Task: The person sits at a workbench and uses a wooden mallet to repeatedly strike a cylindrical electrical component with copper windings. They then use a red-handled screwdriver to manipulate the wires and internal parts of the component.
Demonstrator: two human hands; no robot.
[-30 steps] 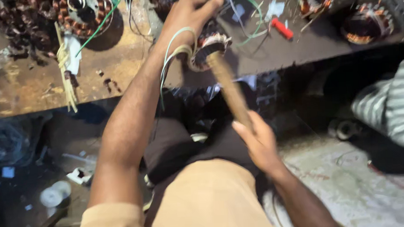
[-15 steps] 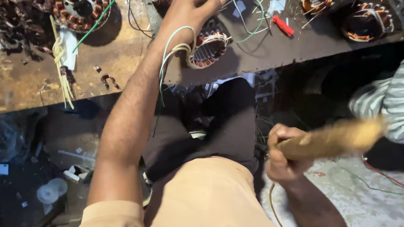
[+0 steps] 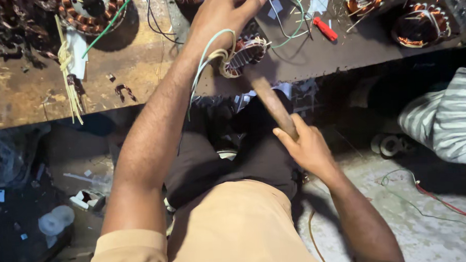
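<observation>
While left hand (image 3: 222,13) grips stator coil (image 3: 243,54), right hand (image 3: 307,148) clenches wooden mallet handle (image 3: 271,103) against it

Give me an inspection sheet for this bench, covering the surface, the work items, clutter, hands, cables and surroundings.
Surface: worn workbench, rusty brown on the left, dark on the right.
Job's things: wound motor stator at the bench edge; wooden handle angled up to it, its head not clear.
Clutter: more copper-wound stators, red screwdriver, pale strips, paper scraps.
Hands: left hand pressed on the stator; right hand has a closed grip on the handle.
Cables: green and white leads looping from the stator over the left wrist; loose wires on the floor.
Surroundings: tape roll on the floor; another person's striped sleeve at right.
</observation>
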